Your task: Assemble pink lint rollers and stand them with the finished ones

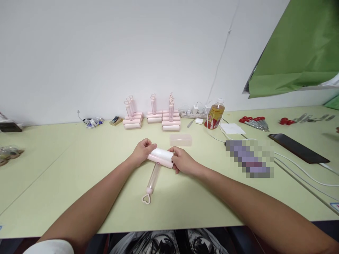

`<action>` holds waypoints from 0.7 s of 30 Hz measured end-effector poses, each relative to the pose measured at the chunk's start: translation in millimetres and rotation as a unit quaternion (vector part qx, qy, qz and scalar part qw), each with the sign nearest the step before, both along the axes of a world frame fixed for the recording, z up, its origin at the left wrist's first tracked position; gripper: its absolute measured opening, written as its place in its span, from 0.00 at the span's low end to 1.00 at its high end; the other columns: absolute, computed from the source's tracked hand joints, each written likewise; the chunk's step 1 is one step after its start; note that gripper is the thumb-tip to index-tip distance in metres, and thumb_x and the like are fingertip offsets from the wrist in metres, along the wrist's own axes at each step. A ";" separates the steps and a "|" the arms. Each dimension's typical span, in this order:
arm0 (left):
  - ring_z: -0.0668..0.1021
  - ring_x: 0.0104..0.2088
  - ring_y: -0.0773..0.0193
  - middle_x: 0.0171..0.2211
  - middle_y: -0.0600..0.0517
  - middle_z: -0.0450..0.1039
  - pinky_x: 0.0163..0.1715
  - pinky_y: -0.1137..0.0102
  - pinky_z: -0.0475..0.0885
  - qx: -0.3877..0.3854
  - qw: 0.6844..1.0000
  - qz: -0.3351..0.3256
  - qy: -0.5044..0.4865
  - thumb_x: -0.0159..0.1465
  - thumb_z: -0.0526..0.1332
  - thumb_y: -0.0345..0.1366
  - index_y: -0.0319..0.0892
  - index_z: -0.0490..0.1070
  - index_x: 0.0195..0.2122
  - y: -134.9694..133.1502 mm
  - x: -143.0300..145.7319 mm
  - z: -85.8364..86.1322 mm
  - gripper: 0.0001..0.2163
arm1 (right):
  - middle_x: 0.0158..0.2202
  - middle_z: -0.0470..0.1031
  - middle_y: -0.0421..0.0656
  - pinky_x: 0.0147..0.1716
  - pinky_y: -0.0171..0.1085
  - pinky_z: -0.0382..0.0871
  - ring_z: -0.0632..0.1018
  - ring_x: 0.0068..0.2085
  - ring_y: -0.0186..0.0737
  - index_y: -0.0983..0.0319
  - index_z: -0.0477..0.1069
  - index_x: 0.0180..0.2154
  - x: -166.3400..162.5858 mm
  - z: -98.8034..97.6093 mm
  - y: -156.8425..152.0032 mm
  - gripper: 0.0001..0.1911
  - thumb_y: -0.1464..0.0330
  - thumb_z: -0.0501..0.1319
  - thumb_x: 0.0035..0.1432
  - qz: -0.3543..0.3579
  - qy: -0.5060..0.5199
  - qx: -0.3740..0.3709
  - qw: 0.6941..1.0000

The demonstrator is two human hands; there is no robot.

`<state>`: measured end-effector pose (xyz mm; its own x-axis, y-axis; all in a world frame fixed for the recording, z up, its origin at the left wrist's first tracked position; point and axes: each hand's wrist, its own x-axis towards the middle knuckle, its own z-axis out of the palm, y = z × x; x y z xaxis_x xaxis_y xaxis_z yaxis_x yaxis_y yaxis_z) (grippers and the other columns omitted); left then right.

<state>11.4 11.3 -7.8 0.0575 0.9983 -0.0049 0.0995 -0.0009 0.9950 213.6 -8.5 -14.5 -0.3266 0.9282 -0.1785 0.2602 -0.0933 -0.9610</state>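
Observation:
Between my two hands is a pink lint roller (160,161) with a white roll (162,154) in its head. My left hand (143,151) is closed around the roller's left end, its thumb over the white roll. At the other end, my right hand (182,160) grips with bent fingers. The clear handle (153,180) points down toward me and ends in a heart-shaped loop (146,199). Just behind my right hand, a translucent pink cover (180,140) lies on the table, touching neither hand.
Several pink lint rollers (132,121) stand handle-up along the wall. A power strip (193,115), a bottle of yellow drink (215,114) and a white paper (233,128) are to their right. A phone (298,148), white cables and red-handled tools (255,121) occupy the right side.

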 end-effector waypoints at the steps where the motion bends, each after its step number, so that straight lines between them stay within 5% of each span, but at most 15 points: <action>1: 0.60 0.17 0.74 0.20 0.60 0.57 0.15 0.77 0.53 -0.004 1.000 0.003 0.002 0.53 0.67 0.48 0.43 0.59 0.26 0.2 -0.2 -0.5 0.18 | 0.19 0.66 0.34 0.12 0.30 0.67 0.69 0.17 0.32 0.59 0.66 0.38 0.5 0.3 -0.2 0.13 0.76 0.55 0.49 -0.006 0.017 -0.003 1.000; 6: 0.62 0.17 0.72 0.21 0.58 0.60 0.14 0.76 0.56 -0.022 0.997 -0.069 0.026 0.57 0.61 0.54 0.41 0.67 0.35 -1.9 -4.8 3.5 0.19 | 0.17 0.66 0.33 0.14 0.30 0.68 0.69 0.16 0.31 0.60 0.67 0.40 4.7 4.6 -0.4 0.12 0.74 0.53 0.52 -0.012 0.086 -0.038 0.996; 10: 0.68 0.24 0.70 0.27 0.55 0.67 0.22 0.76 0.62 0.009 0.990 -0.129 0.060 0.53 0.66 0.50 0.39 0.71 0.37 -2.7 -12.3 4.2 0.19 | 0.16 0.65 0.33 0.13 0.30 0.66 0.67 0.15 0.31 0.60 0.67 0.40 5.7 8.9 -1.7 0.11 0.73 0.53 0.54 -0.008 0.092 -0.045 0.995; 16: 0.68 0.26 0.69 0.27 0.55 0.68 0.26 0.74 0.63 0.058 0.996 -0.069 0.015 0.55 0.66 0.50 0.38 0.72 0.33 -2.7 -4.2 -4.6 0.18 | 0.19 0.68 0.35 0.16 0.33 0.71 0.70 0.20 0.34 0.59 0.66 0.40 5.0 11.3 0.2 0.12 0.73 0.54 0.52 -0.012 0.070 -0.064 0.995; 21: 0.68 0.22 0.71 0.24 0.57 0.66 0.21 0.75 0.64 0.042 0.997 -0.026 -0.065 0.54 0.65 0.52 0.38 0.70 0.33 -7.5 9.0 -0.4 0.19 | 0.21 0.66 0.35 0.16 0.30 0.68 0.67 0.18 0.30 0.59 0.66 0.36 4.9 6.0 -1.5 0.12 0.75 0.53 0.48 -0.006 0.070 -0.026 0.997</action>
<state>20.4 3.8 -8.1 0.1039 0.9906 0.0889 -0.0322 -0.0860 0.9958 218.6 -10.0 -8.5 -0.3411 0.9227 -0.1796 0.1235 -0.1454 -0.9816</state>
